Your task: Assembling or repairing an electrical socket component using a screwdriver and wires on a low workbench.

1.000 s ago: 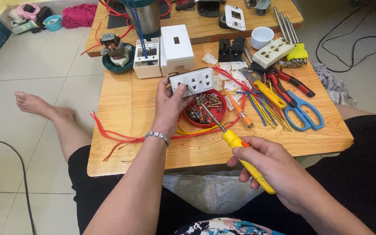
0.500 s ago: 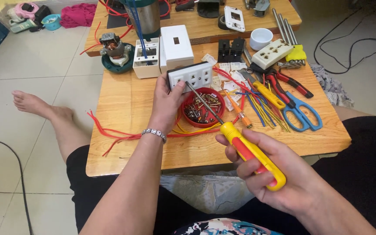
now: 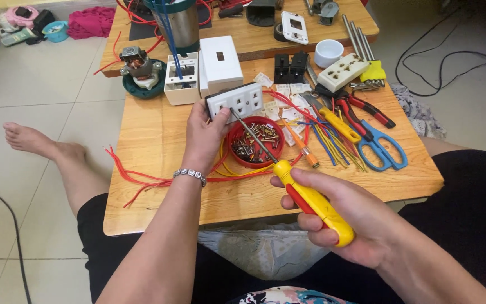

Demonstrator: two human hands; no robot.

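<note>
Our left hand [image 3: 201,138] has its fingers clenched around the lower edge of the white rectangular plastic multi-socket outlet plate [image 3: 235,101], propped tilted on the wooden counter [image 3: 158,126]. Our right hand [image 3: 341,217] grips the yellow-and-red-handled screwdriver [image 3: 310,200] tight, its metal tip touching the plate's face just beyond the left fingers. Between both sets of fingers sits the round red dish of screws [image 3: 254,143]. Bare wood lies left of the left fingers; right of them, blue-handled scissors [image 3: 383,149] and loose wires crowd the counter.

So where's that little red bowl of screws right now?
The red bowl sits mid-table in the head view, just right of the left hand, below the white socket plate and under the screwdriver shaft.
</note>
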